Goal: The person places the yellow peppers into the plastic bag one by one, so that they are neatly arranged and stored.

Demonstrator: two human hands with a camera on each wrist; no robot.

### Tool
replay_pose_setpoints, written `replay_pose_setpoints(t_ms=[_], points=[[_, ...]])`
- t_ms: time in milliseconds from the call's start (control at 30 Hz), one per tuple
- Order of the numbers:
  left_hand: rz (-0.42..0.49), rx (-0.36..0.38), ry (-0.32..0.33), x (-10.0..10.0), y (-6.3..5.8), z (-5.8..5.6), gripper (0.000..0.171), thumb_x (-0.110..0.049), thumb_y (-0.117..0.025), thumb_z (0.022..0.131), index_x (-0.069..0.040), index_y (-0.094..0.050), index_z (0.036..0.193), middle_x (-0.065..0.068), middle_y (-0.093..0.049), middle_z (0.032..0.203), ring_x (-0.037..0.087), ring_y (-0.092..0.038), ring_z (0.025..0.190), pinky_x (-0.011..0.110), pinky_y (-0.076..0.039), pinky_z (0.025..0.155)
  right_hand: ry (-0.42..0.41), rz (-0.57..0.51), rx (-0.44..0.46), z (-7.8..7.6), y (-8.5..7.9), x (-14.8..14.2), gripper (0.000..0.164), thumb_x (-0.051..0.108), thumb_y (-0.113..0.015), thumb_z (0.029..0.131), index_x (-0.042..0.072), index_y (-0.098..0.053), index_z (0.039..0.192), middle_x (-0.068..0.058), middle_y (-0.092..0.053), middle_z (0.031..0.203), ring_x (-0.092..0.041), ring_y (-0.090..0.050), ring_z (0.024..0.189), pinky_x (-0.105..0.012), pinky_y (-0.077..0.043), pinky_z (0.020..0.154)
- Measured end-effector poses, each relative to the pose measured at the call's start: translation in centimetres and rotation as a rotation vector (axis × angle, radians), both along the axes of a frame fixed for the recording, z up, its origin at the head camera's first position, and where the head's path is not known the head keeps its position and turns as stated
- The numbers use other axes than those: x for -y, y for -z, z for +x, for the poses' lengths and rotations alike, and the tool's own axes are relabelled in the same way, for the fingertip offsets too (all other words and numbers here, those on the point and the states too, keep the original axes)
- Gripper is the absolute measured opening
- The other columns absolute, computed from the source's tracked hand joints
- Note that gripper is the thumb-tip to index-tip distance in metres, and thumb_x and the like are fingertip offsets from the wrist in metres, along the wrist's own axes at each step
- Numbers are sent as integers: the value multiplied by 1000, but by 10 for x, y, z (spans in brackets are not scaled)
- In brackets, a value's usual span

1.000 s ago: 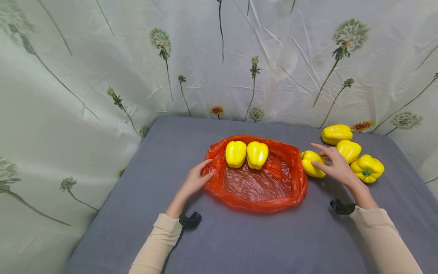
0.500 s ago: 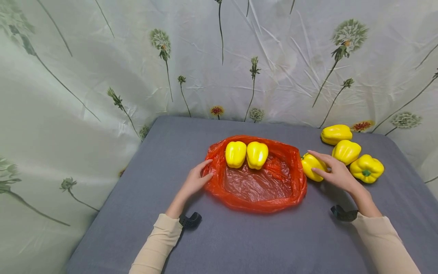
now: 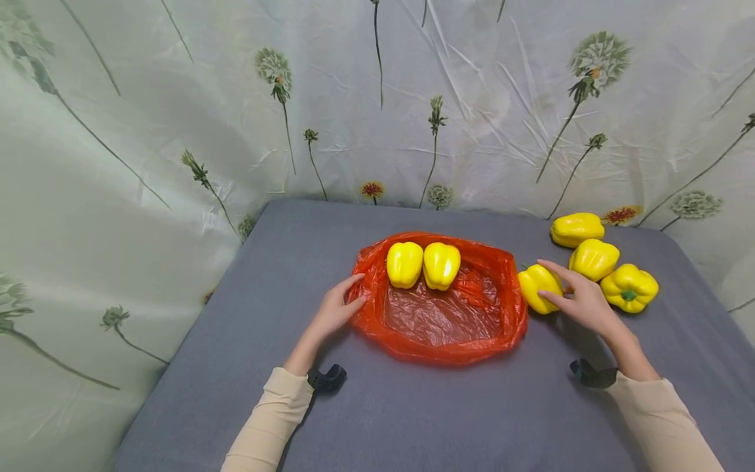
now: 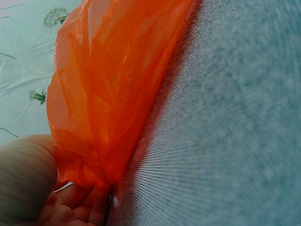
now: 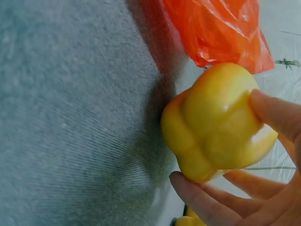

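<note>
Pepper (image 3: 534, 288) sits just beside the bag (image 3: 436, 353), toward the right edge of the table (image 3: 425, 419), gripped by the right hand (image 3: 584, 303). The left hand (image 3: 335, 309) seems to pinch the bag, though its view is dim. Grasping seems the step; next likely calls for a lift clear of the bag.

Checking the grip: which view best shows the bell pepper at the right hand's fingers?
The right wrist view: the yellow bell pepper appears large, fingers against it. Head shows it smaller, partly covered; left wrist doesn't show it.
</note>
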State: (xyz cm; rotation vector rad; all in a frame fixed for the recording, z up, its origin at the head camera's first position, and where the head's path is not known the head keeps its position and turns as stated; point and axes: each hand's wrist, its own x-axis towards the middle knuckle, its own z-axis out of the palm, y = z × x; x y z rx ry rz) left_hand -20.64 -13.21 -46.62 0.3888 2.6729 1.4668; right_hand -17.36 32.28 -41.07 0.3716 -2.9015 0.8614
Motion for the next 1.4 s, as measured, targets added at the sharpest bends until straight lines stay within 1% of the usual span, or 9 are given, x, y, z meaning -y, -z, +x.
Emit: replay_pose_setpoints(t_ms=[300,467,567,633,700,800,967,1267,1400], points=[[-5,8,-4,0,-1,1,52,-16,-60,89,-9,-45,138,18,-47,142,36,-44,132,52,-35,110,99,-19,-70,6,-3,5,57,25,-63,88,6,-43,138,-33,-50,129,-51,-62,91,-56,-53,70],[4,11,-9,0,-4,3,52,-15,-60,89,-8,-45,138,19,-47,141,37,-43,132,53,-35,109,161,-99,-94,9,-10,12,59,25,-64,88,7,-41,140,-33,-48,131,-51,-57,101,-57,-50,76],[-1,8,-9,0,-4,3,51,-15,-60,89,-8,-46,138,19,-48,141,36,-43,132,53,-35,109,215,-169,-94,12,-14,16,60,25,-63,89,9,-38,141,-32,-47,133,-47,-51,108,-27,-56,75],[-3,5,-9,0,-4,2,51,-15,-60,89,-8,-46,138,19,-47,141,36,-43,132,52,-35,110,253,-215,-96,14,-16,19,61,26,-62,89,10,-36,142,-31,-47,133,-45,-49,109,-5,-47,70],[1,8,-8,0,-4,2,51,-15,-60,89,-8,-46,138,18,-47,141,36,-43,132,52,-35,110,285,-250,-100,16,-19,23,62,26,-62,89,12,-35,143,-32,-47,131,-42,-51,106,6,-32,66],[5,9,-7,0,-3,2,51,-15,-60,89,-9,-46,138,18,-47,142,36,-43,132,52,-35,110,306,-292,-84,19,-23,28,63,27,-61,90,14,-32,144,-34,-47,129,-15,-58,90,3,-37,62],[-2,4,-4,0,-3,2,52,-16,-60,89,-9,-45,138,19,-47,142,36,-43,132,53,-35,109,291,-367,-31,22,-27,34,63,27,-57,92,14,-26,145,-36,-42,130,21,-42,73,-8,-48,56],[-8,2,-1,0,-3,2,52,-16,-59,89,-8,-44,139,19,-46,142,37,-43,132,53,-34,109,216,-370,21,27,-32,46,63,26,-56,93,13,-21,145,-35,-37,133,20,-49,73,-12,-50,57],[-5,6,-1,0,-3,2,52,-16,-59,89,-8,-44,139,19,-47,142,37,-43,132,53,-35,109,161,-326,39,28,-32,54,63,25,-56,93,13,-23,144,-33,-40,132,-1,-63,83,-16,-52,59]])
